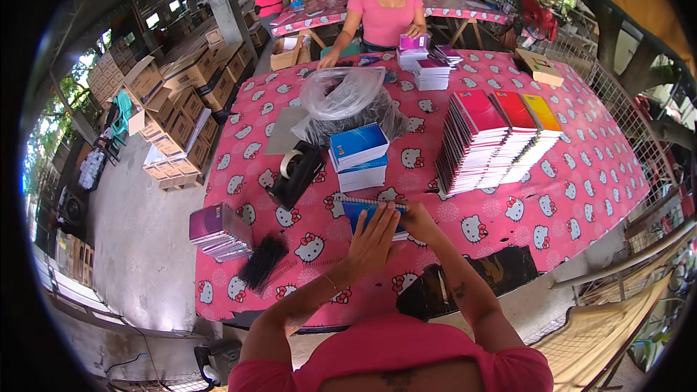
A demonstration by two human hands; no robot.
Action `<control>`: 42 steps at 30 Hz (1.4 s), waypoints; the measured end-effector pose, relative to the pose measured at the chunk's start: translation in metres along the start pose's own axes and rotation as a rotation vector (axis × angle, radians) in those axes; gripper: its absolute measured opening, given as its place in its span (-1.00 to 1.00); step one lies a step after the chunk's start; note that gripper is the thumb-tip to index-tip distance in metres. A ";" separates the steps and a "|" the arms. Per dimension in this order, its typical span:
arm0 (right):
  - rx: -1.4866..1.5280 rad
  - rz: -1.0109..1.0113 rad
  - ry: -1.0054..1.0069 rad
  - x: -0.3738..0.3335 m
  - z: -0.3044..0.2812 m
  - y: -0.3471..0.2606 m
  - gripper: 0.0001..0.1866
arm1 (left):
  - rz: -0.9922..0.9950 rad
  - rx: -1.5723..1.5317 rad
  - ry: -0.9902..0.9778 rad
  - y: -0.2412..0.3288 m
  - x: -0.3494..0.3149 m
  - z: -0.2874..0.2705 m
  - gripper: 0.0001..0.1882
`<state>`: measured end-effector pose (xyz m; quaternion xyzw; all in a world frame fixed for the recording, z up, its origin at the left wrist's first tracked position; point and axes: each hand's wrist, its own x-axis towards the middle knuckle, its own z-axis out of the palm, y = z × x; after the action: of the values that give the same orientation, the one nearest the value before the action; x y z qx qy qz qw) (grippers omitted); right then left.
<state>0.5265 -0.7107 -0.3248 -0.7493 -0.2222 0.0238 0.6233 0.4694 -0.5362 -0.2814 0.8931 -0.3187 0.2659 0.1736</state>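
Our left hand [374, 236] lies flat on the blue notebook [353, 210], palm down with its fingers stretched out close together, and that notebook sits on the pink-covered table [508, 232], straight in front of us. Our right hand [420, 222] is curled at the notebook's right side, by the end of its spiral edge; we cannot tell whether its fingers pinch wire, cover or nothing. If our left palm bore down unevenly, we think the cover could skew against its pages; if our right fingers twisted too hard, a loop could bend or snag a hole. Just beyond, the short stack of blue notebooks [359, 160] is laid unevenly, its upper part out of line with the lower, so a knock from our knuckles might slide it. The tape dispenser [298, 174] stands near that stack and could jar it if shoved. To the left, the loose black coils [263, 261] lie in a tangle near the purple notebooks [220, 232]; a sweep of our forearm could catch them. To the right, a bumped elbow could topple the tall red and yellow stacks [475, 112]. Farther off, the plastic bag [341, 94] is near a co-worker's hand [329, 59]; a push there might shift it into the blue stack.
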 end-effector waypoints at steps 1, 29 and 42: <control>-0.002 0.013 -0.007 0.000 -0.004 0.003 -0.63 | -0.025 -0.016 0.038 -0.001 0.004 0.002 -0.40; -0.096 -0.145 0.012 -0.018 -0.049 -0.085 -0.85 | 0.230 -0.082 0.009 -0.004 0.047 -0.037 -0.78; -0.359 -0.106 0.232 -0.074 -0.058 -0.110 -0.88 | 0.377 -0.124 0.003 0.034 0.070 -0.048 -0.81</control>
<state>0.4444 -0.7771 -0.2262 -0.8334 -0.1887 -0.1355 0.5015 0.4749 -0.5716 -0.1976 0.8048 -0.4957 0.2749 0.1761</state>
